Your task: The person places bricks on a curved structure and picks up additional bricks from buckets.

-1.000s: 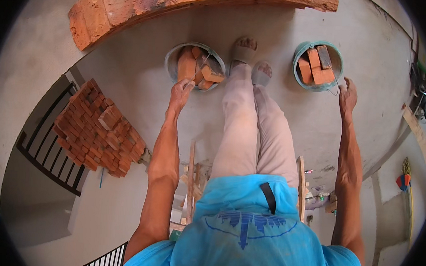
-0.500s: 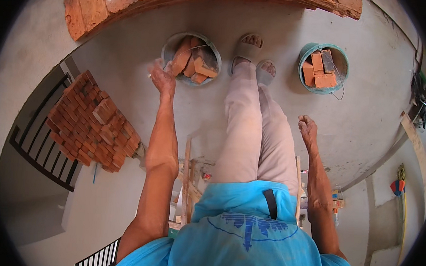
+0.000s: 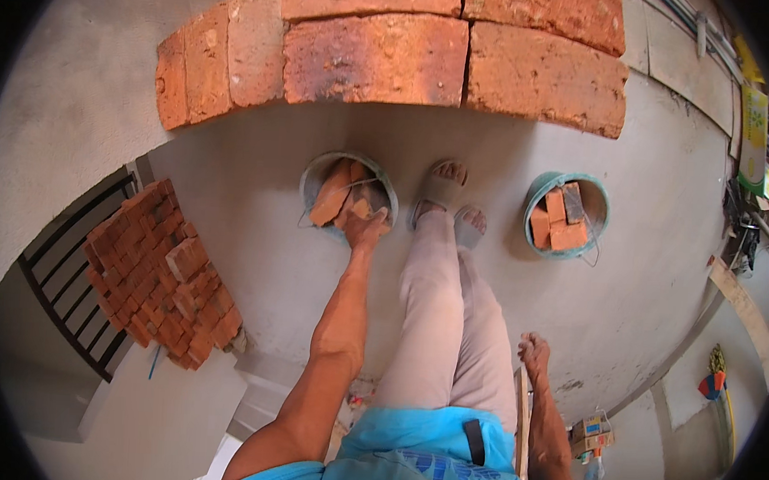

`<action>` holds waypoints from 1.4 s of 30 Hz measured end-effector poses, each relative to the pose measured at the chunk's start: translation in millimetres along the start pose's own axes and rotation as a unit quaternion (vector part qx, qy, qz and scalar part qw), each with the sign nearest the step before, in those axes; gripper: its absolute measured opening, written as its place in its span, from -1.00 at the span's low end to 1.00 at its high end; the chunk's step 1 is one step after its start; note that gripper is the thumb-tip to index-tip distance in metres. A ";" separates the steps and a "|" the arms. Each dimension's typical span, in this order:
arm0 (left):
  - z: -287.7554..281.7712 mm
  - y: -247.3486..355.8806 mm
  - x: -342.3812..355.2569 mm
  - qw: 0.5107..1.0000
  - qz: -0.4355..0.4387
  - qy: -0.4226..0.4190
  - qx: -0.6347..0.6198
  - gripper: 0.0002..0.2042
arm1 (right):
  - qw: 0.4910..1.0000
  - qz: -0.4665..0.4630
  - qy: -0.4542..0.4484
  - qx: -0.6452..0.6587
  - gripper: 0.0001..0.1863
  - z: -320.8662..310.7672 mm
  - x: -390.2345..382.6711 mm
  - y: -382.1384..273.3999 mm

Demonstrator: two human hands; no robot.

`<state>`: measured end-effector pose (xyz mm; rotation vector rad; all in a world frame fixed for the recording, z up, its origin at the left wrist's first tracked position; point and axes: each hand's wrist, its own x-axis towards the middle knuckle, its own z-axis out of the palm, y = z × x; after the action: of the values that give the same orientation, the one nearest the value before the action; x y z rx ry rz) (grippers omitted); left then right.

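Note:
My left hand (image 3: pixel 366 229) reaches down into the left bucket (image 3: pixel 308 180), its fingers around the end of a brick near the rim. Inside that bucket, a longer orange brick (image 3: pixel 329 194) leans beside other pieces, with a wire handle crossing above them. My right hand (image 3: pixel 535 352) hangs by my right leg, empty, its fingers loosely curled and a little apart. Ahead of it stands a second green bucket (image 3: pixel 605 199) with several bricks (image 3: pixel 567 236) in it, its wire handle tipped outward over the side.
A curved brick wall top (image 3: pixel 377 59) spans the far side in front of my feet. A large brick stack (image 3: pixel 153 263) stands at left beside a black railing (image 3: pixel 68 302). Boxes (image 3: pixel 592 432) lie behind my right arm; a broom (image 3: pixel 716 379) is at far right.
My left hand has moved from outside the left bucket's rim onto a brick inside it. The view has shifted, showing more brick wall. My right hand's fingers have loosened slightly.

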<state>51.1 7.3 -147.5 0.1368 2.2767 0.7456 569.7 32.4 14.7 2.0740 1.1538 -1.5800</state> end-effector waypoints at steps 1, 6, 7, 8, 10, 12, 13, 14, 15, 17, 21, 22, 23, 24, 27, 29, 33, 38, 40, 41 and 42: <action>-0.5 3.0 4.6 1.000 0.004 -0.007 -0.022 -0.28 | 1.000 0.008 0.005 0.004 -0.74 2.3 -3.5 -0.2; -3.5 28.3 -6.1 0.998 0.020 0.048 -0.024 -0.35 | 0.997 0.015 -0.008 0.069 -0.70 5.3 -20.5 -4.2; -7.2 39.5 -11.9 0.998 0.004 0.052 -0.031 -0.35 | 0.997 0.016 -0.009 0.076 -0.69 5.4 -22.0 -3.3; -8.0 34.8 -11.7 0.999 -0.007 0.041 -0.010 -0.36 | 0.997 0.019 -0.024 0.076 -0.67 4.8 -22.1 -2.9; -30.6 12.9 -14.9 0.998 -0.036 0.037 0.039 -0.39 | 0.998 0.033 -0.035 0.045 -0.68 1.4 -21.2 -16.3; -43.4 26.0 -33.6 0.992 -0.092 -0.011 0.084 -0.40 | 0.998 0.043 -0.032 0.039 -0.69 4.5 -26.7 -21.2; -49.7 34.7 -41.3 0.988 -0.108 -0.022 0.104 -0.41 | 0.998 0.040 -0.032 0.043 -0.68 4.5 -29.6 -22.8; -59.8 41.4 -54.5 0.983 -0.128 -0.035 0.127 -0.41 | 0.998 0.037 -0.032 0.046 -0.68 4.2 -32.0 -24.5; -67.7 47.2 -63.2 0.979 -0.133 -0.037 0.149 -0.42 | 0.997 0.033 -0.033 0.055 -0.68 4.9 -35.3 -31.6; -83.8 55.0 -83.5 0.975 -0.137 -0.045 0.170 -0.42 | 0.997 0.023 -0.033 0.066 -0.68 1.4 -43.8 -44.6; -132.9 73.8 -127.2 0.974 -0.129 -0.068 0.172 -0.41 | 0.997 0.014 -0.031 0.062 -0.69 -8.3 -55.0 -52.4; -147.4 78.1 -138.3 0.974 -0.126 -0.074 0.171 -0.41 | 0.998 0.014 -0.032 0.059 -0.70 -12.1 -55.7 -50.4; -161.9 82.8 -151.0 0.979 -0.132 -0.073 0.137 -0.41 | 0.998 0.014 -0.033 0.055 -0.70 -15.9 -57.4 -47.8; -177.2 89.5 -163.5 0.982 -0.137 -0.072 0.105 -0.42 | 0.998 0.011 -0.032 0.059 -0.71 -17.8 -60.4 -48.2; -220.5 125.2 -202.2 0.985 -0.161 -0.067 -0.002 -0.45 | 0.997 -0.001 -0.028 0.073 -0.71 -29.3 -67.7 -52.9; -245.8 146.7 -224.4 0.983 -0.164 -0.050 -0.064 -0.48 | 0.996 -0.007 -0.030 0.084 -0.72 -37.3 -70.5 -58.6; -280.9 190.8 -255.0 0.981 -0.123 -0.007 -0.148 -0.50 | 0.995 0.004 -0.019 0.101 -0.72 -49.1 -68.6 -77.3; -290.4 237.8 -241.3 0.960 -0.069 0.015 -0.273 -0.50 | 0.995 -0.030 -0.009 0.090 -0.71 -63.0 -57.8 -101.4; -291.7 248.5 -226.5 0.946 -0.057 0.013 -0.318 -0.52 | 0.995 -0.023 -0.020 0.098 -0.70 -72.2 -60.3 -105.5; -290.7 255.5 -218.0 0.937 -0.053 0.012 -0.344 -0.53 | 0.994 -0.019 -0.027 0.102 -0.70 -76.2 -61.6 -109.4; -287.7 265.0 -203.3 0.927 -0.043 0.010 -0.372 -0.54 | 0.995 -0.013 -0.022 0.101 -0.70 -77.6 -58.1 -117.7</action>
<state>-24.3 28.3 286.3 -0.3279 1.8514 1.5024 530.9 133.4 122.2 2.1419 1.0494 -1.8125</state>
